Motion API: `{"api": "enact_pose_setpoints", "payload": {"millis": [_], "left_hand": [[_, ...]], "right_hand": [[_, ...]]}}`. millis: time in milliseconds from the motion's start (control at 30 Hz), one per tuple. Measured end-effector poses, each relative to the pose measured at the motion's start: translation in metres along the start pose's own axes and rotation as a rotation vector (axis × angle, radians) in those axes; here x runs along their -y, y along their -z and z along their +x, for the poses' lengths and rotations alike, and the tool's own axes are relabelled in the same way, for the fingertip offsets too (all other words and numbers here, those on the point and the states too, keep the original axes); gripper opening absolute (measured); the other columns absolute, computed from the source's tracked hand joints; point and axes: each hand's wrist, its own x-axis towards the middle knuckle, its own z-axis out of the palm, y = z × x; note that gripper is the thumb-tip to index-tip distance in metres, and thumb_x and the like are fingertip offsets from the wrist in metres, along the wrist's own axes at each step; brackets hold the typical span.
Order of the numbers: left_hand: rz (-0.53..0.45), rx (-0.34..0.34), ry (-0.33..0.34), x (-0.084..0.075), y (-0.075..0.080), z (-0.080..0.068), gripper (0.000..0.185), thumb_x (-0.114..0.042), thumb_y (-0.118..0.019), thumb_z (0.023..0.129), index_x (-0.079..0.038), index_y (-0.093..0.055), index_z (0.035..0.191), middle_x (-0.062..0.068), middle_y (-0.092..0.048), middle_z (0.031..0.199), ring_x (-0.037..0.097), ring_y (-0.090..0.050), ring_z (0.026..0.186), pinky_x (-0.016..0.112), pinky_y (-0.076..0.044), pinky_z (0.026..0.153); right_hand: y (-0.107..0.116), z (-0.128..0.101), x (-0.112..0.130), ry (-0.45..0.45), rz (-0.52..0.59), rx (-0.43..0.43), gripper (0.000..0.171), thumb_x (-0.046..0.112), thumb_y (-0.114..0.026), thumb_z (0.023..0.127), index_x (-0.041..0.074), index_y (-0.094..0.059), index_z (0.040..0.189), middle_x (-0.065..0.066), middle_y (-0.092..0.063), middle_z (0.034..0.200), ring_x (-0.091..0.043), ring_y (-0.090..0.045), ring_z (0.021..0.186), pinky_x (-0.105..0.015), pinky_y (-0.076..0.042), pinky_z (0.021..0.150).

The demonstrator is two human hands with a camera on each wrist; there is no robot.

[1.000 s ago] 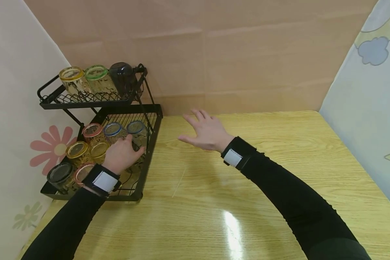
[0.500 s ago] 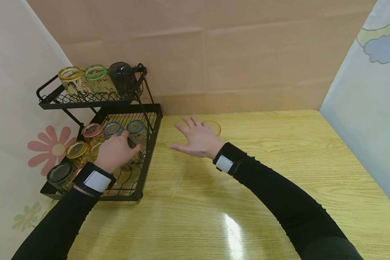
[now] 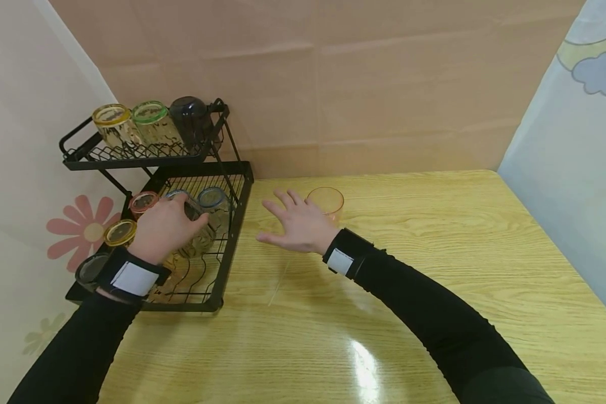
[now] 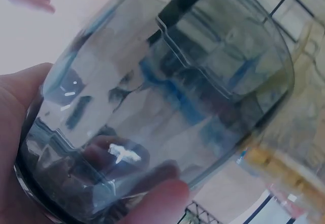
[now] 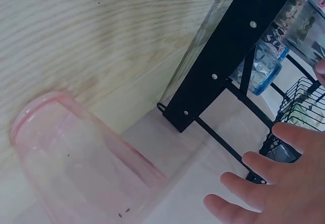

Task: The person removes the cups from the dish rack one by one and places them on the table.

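My left hand (image 3: pixel 164 230) is inside the lower tier of the rack and grips a clear grey drinking glass (image 3: pixel 202 241). In the left wrist view, the thumb and fingers lie around one end of this glass (image 4: pixel 152 102), which is tilted there. My right hand (image 3: pixel 300 224) hovers over the table with its fingers spread, holding nothing. Just beyond it stands a pink glass (image 3: pixel 328 202), partly covered by the hand in the head view. The right wrist view has the pink glass (image 5: pixel 81 158) at lower left, apart from the fingers (image 5: pixel 274 168).
A black two-tier rack (image 3: pixel 217 300) stands at the table's left. Upside-down glasses sit around the left hand: blue-rimmed (image 3: pixel 214 205), red-rimmed (image 3: pixel 143 202), yellow-rimmed (image 3: pixel 120 233) and dark (image 3: pixel 88 272). The upper tier bears a yellow (image 3: pixel 113 126), a green (image 3: pixel 154 123) and a black glass (image 3: pixel 189 123).
My left hand has moved left and slightly up within the rack, and more of the grey glass shows. My right hand has shifted left and down, uncovering the pink glass.
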Motion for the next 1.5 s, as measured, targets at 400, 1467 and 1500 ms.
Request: {"api": "enact_pose_setpoints", "payload": {"millis": [400,1467,1500], "left_hand": [[-0.214,-0.062,-0.002,0.001,0.016,-0.002,0.057,-0.046,-0.057,0.095,0.006,-0.051,0.116,0.009,-0.049,0.058,0.023,-0.047,0.046,0.035,-0.034,0.044],[-1.250,-0.234,-0.016,-0.104,-0.067,-0.002,0.025,-0.021,-0.047,0.104,0.000,-0.046,0.116,0.004,-0.045,0.097,0.015,-0.039,0.075,0.027,-0.033,0.066],[-1.264,-0.244,-0.014,-0.106,-0.069,-0.002,0.024,-0.021,-0.047,0.104,0.000,-0.046,0.115,0.004,-0.044,0.094,0.015,-0.038,0.073,0.027,-0.032,0.065]], "right_hand": [[-0.024,0.001,0.017,-0.049,0.187,-0.047,0.080,0.071,-0.040,0.091,0.023,-0.029,0.154,-0.008,-0.022,0.158,-0.032,-0.024,0.142,-0.053,-0.039,0.101],[-0.011,-0.003,0.023,-0.217,1.263,-0.533,0.082,0.063,-0.026,0.098,0.000,-0.031,0.150,-0.019,-0.034,0.151,-0.032,-0.036,0.136,-0.048,-0.028,0.110],[-0.010,-0.003,0.023,-0.236,1.267,-0.541,0.074,0.056,-0.028,0.100,0.001,-0.033,0.149,-0.018,-0.035,0.151,-0.031,-0.035,0.136,-0.048,-0.027,0.110]]}}
